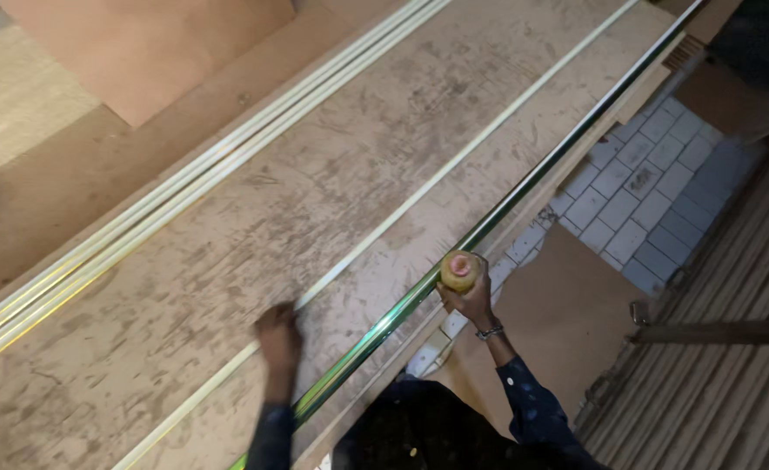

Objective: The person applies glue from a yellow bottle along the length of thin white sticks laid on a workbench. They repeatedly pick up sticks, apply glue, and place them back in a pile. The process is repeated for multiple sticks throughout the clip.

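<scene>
A: Report hand positions.

B: Left hand [278, 335] sits at 7 o'clock of the view, pressed down on the thin pale strip [454, 165] that runs diagonally over the board [228, 261]; the hand is blurred, so I cannot tell whether the fingers are apart or together. Right hand [470, 300] is at 5 o'clock, at the board's edge; fingers clamped around a small yellow bottle [459, 270], its top tipped toward the green strip [489, 228].

A: Why that hold?

B: Judgement only: the bottle's top meets the green strip along the edge, which suits laying something along it; the left hand appears to pin the pale strip so it does not shift.

A: Where does the green strip lie?

B: Along the board's right edge, from 6 o'clock up to 1 o'clock; glossy, narrow, parallel to the pale strip and well apart from it.

A: Surroundings?

B: A bundle of pale strips [184, 187] lies parallel toward 9 o'clock; a brown sheet [141, 52] at 11 o'clock; tiled floor [637, 191] at 3 o'clock; ribbed stacked boards [732, 383] at 4 o'clock; cardboard [558, 305] on the floor beside the right arm.

A: Obstructions?

B: None on either strip ahead of the hands; the board's surface is scuffed and stained.
</scene>
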A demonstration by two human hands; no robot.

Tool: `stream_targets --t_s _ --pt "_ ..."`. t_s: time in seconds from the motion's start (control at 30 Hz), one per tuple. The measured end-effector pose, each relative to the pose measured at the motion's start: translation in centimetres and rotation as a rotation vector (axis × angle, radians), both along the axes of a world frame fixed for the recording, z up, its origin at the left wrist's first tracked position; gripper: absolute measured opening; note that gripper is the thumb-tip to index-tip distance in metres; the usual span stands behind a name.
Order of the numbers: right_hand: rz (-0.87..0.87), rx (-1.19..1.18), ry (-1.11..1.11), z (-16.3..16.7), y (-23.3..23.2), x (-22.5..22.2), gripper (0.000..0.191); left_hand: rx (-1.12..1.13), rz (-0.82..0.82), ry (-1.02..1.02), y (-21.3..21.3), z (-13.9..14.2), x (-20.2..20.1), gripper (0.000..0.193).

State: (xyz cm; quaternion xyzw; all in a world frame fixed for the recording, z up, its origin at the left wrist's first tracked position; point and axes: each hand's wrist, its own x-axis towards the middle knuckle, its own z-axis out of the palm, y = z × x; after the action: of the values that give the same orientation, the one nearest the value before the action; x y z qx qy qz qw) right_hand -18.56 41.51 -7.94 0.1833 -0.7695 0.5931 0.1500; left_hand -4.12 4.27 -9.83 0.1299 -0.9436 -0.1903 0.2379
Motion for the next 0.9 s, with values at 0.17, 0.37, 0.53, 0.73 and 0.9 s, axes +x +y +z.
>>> stream_targets --t_s 0.17,0.37,0.53,0.73,0.9 --pt "-0.027 -0.296 -0.096 -4.6 -2.3 -0.2 0.076 -0.129 0.309 0.017 -12.0 0.8 16.6 0.023" --pt "0.04 -0.243 -0.199 -6.6 -3.1 -1.8 0.059 0.047 0.291 -0.208 -20.1 4.3 22.6 0.041" --pt "-0.075 -0.039 -0.089 -6.8 -2.1 -1.4 0.063 -0.084 0.347 0.037 -19.6 2.7 12.7 0.028" --pt "-0.27 0.149 0.003 -8.4 -2.4 -0.9 0.069 -0.166 0.34 0.091 -21.1 1.8 -3.4 0.016" --pt "-0.132 -0.076 -0.136 -8.1 -2.1 -0.8 0.078 -0.116 0.386 0.084 -20.6 2.1 -13.0 0.022"
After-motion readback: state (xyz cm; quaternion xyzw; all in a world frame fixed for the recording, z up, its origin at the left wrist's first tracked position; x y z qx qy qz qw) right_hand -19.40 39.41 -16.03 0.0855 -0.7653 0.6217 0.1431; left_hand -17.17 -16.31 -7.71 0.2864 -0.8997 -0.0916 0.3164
